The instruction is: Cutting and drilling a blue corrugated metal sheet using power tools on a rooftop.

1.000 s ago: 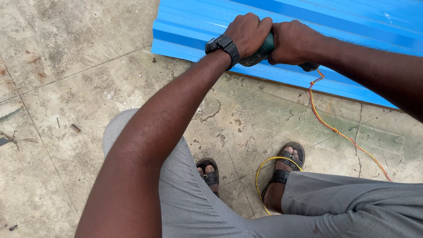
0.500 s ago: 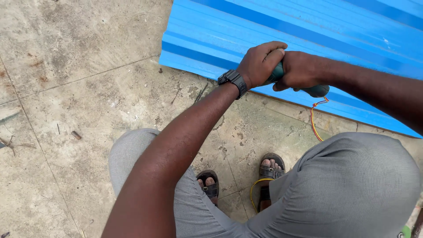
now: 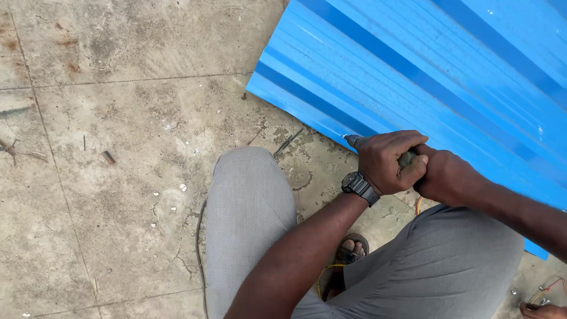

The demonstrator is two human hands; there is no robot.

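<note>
Corrugated blue roofing sheet (image 3: 449, 77) lies flat on the concrete floor (image 3: 118, 118), its near edge under the power tool (image 3: 354, 140). Left hand (image 3: 387, 160) and right hand (image 3: 452, 177) are both wrapped tight around the tool; steady, level pressure at that edge seems best.

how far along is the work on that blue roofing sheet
Done: no cut, hole or mark shows on the blue corrugated sheet; its near edge looks intact. In hand: the left hand and right hand both grip a power tool, its tip at the sheet's near edge, above the concrete floor. Left: seemingly all of the work on the sheet.
</note>
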